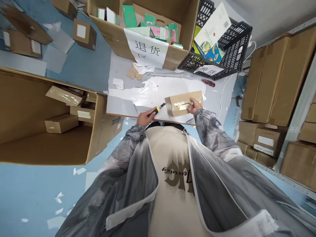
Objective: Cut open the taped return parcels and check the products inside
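The left hand (145, 118) grips the utility knife (156, 110), blade toward 2 o'clock. The right hand (195, 106), fingers curled, contacts the carton (178, 100) at 2 o'clock on the tabletop (116, 105); pinching cannot be confirmed.

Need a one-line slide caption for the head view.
Left hand holds a yellow-and-black utility knife while the right hand touches a taped cardboard box on a scrap-strewn table.

I watch through one head-worn camera, facing forward and down, past the close shirt (170, 207) to the table (120, 106) just beyond.
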Demonstrator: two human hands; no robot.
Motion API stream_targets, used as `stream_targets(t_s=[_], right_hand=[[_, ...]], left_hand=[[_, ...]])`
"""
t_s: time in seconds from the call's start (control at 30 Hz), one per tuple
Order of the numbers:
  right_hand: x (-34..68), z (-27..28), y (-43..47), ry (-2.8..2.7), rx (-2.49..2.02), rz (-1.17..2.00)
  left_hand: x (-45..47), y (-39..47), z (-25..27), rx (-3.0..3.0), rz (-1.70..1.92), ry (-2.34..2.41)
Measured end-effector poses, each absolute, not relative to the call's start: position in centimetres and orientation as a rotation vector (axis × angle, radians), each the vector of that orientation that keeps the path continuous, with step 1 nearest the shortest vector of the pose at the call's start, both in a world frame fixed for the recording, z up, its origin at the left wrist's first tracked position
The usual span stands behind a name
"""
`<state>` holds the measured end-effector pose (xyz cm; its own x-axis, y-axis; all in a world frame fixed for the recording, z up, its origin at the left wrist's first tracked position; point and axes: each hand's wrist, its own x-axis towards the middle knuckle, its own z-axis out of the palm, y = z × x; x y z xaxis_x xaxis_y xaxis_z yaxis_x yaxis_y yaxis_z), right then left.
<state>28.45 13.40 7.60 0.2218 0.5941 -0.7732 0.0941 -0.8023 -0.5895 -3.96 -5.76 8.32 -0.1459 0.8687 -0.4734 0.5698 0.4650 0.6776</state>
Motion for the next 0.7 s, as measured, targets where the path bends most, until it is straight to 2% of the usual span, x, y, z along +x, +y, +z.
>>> stream_targets(t_s=[0.1, 0.17, 0.3, 0.4, 0.5, 0.7], right_hand=[[28.4, 7.4, 12.7, -0.46, -2.059, 1.645], [28.3, 7.2, 11.2, -0.571, -2.015, 1.631], [28.9, 6.9, 8.5, -1.322, -2.116, 1.458], [29.1, 6.8, 8.4, -2.083, -2.197, 1.018], [28.7, 6.8, 9.8, -2.558, -2.185, 0.707], [28.6, 7.1, 12.4, -3.026, -1.835, 0.709]], left_hand=[[-2.4, -5.4, 6.9, 1.188, 0.462, 1.81], [-1.6, -4.9, 5.8, 1.155, 0.476, 1.807], [-0.6, -3.6, 4.4, 1.132, 0.478, 1.761], [0.1, -2.7, 4.2, 1.119, 0.468, 1.791], [1.1, -2.4, 4.4, 1.078, 0.463, 1.82], [3.6, -2.8, 5.2, 0.955, 0.527, 1.863]])
